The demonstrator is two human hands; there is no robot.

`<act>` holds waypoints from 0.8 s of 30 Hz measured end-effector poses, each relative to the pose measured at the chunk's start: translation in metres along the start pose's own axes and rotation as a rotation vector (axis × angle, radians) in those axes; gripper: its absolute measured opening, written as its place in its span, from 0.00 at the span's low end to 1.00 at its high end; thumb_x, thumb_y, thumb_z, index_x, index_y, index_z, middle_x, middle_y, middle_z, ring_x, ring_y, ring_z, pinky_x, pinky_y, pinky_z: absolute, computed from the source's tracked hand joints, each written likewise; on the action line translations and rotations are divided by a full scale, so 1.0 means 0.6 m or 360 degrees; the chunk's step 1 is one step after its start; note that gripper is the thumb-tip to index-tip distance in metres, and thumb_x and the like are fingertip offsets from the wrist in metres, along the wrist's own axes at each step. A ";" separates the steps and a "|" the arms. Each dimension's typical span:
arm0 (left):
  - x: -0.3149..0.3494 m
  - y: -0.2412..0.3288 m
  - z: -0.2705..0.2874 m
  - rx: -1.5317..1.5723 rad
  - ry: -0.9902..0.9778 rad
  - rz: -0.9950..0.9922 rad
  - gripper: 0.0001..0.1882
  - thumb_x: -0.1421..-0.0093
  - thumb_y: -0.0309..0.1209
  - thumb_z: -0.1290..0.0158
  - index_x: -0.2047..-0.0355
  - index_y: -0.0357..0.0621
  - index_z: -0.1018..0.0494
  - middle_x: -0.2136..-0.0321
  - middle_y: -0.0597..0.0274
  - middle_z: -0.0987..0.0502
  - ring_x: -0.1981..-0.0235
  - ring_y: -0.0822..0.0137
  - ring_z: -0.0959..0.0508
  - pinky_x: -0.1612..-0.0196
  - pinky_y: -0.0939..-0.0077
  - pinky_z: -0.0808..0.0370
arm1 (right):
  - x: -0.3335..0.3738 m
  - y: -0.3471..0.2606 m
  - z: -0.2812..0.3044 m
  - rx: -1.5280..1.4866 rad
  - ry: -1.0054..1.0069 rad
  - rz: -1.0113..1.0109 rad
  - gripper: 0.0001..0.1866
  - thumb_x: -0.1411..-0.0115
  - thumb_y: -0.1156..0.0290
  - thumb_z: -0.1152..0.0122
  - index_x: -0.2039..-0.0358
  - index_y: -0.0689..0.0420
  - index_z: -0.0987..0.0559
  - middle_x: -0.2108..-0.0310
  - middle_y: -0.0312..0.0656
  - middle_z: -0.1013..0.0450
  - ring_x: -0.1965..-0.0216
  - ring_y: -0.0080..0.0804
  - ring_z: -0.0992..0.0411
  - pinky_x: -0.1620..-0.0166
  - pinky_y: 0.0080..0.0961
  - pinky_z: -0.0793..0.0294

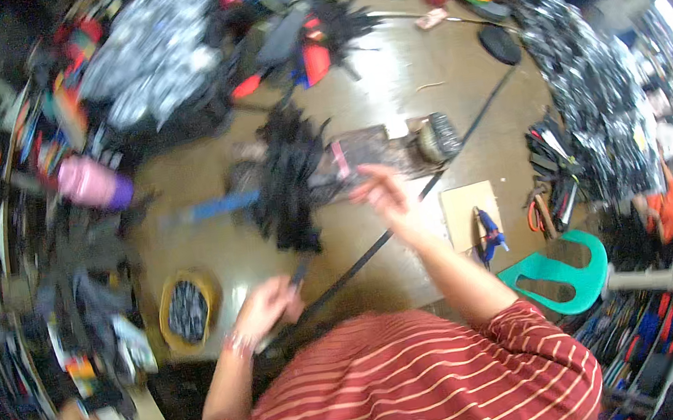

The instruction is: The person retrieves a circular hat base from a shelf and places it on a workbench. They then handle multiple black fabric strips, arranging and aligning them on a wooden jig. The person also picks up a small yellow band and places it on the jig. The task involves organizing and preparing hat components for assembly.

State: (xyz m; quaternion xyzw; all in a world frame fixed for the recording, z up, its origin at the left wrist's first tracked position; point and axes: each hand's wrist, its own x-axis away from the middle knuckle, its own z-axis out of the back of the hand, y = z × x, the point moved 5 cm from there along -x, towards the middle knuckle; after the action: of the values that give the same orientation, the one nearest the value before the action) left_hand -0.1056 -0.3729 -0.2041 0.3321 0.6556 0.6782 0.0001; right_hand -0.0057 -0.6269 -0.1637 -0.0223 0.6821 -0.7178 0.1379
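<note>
My left hand (269, 308) is closed at the table's near edge, its fingers curled round the end of a dark strip (302, 267). Above it lies a bundle of black fringe or feathers (290, 182), blurred, with a blue flat bar (221, 206) sticking out to its left. My right hand (386, 195) hovers over the table with fingers apart and nothing seen in them. Just beyond its fingertips is a small pink piece (340, 158) on a dark worn board (367, 151). A long black strip (360, 262) runs diagonally beneath my right forearm.
A wrapped roll (439, 139) sits right of the board. Near my right arm are a blue glue gun (488, 228), orange-handled scissors (534, 214) and a green stool seat (561, 272). A yellow tub (188, 310) and pink bottle (95, 182) stand left. An orange-clad person (666, 209) is at right.
</note>
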 end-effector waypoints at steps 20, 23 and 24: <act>-0.191 -0.142 0.298 0.1803 0.1530 -0.0362 0.09 0.53 0.25 0.43 0.75 0.43 0.33 0.74 0.62 0.29 0.71 0.68 0.29 0.66 0.75 0.26 | -0.150 0.057 0.123 0.1494 -0.0419 -0.0463 0.14 0.52 0.64 0.40 0.74 0.65 0.25 0.84 0.41 0.31 0.81 0.26 0.36 0.74 0.25 0.36; -0.195 -0.158 0.302 0.1986 0.1548 -0.0335 0.06 0.52 0.22 0.44 0.75 0.40 0.31 0.75 0.60 0.28 0.73 0.68 0.27 0.67 0.74 0.25 | -0.167 0.136 0.142 0.1470 -0.0363 -0.0623 0.17 0.52 0.61 0.39 0.71 0.64 0.24 0.80 0.42 0.29 0.78 0.26 0.34 0.71 0.24 0.35; -0.194 -0.162 0.305 0.1922 0.1560 -0.0327 0.10 0.54 0.21 0.43 0.78 0.43 0.35 0.78 0.61 0.28 0.75 0.68 0.26 0.69 0.77 0.24 | -0.169 0.163 0.141 0.1540 -0.0499 -0.0640 0.17 0.52 0.60 0.39 0.71 0.64 0.25 0.79 0.40 0.28 0.76 0.25 0.34 0.70 0.23 0.35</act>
State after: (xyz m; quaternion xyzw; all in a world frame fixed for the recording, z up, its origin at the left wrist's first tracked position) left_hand 0.0253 -0.2469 -0.3577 -0.1249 0.8635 0.2701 -0.4071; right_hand 0.1269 -0.6890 -0.2384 -0.1931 0.2276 -0.9499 0.0926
